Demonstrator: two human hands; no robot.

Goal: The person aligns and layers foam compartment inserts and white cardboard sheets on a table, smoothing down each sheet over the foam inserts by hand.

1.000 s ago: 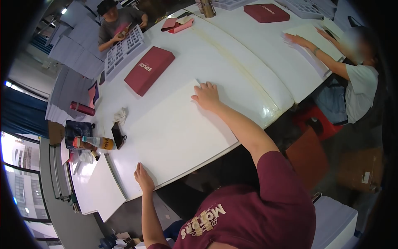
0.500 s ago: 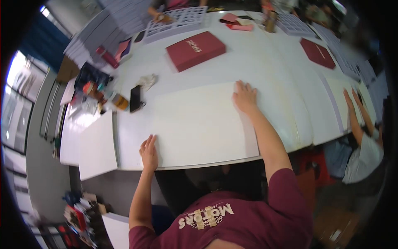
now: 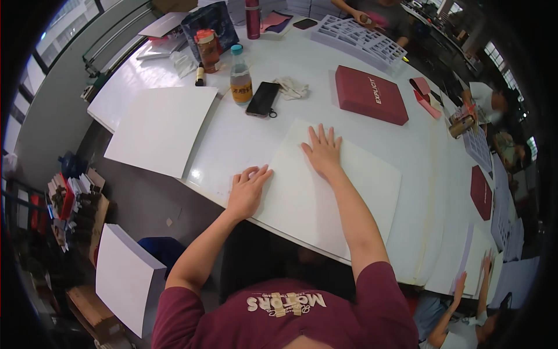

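Note:
A large white board or sheet [image 3: 366, 192] lies flat on the table in front of me. My right hand [image 3: 323, 154] is spread on it near its far left corner, palm down, fingers apart. Beside the board's left edge is my left hand [image 3: 247, 191], its fingers loosely bent and slightly apart, fingertips at the edge. I see nothing held in either hand. Left of both hands, another white board or stack of sheets [image 3: 163, 128] rests on the table and reaches past its front edge.
A phone [image 3: 263, 99], a crumpled white cloth [image 3: 290, 88] and a bottle [image 3: 240, 78] stand or lie beyond my hands. Farther back are a dark red box [image 3: 372, 96] and a white compartment tray [image 3: 360, 43]. White sheets [image 3: 125, 279] are stacked below left. Other people work around the table.
My view has turned left. My right hand has shifted from the board's far right corner toward its far left corner. My left hand stays by the left edge, its fingers more bent.

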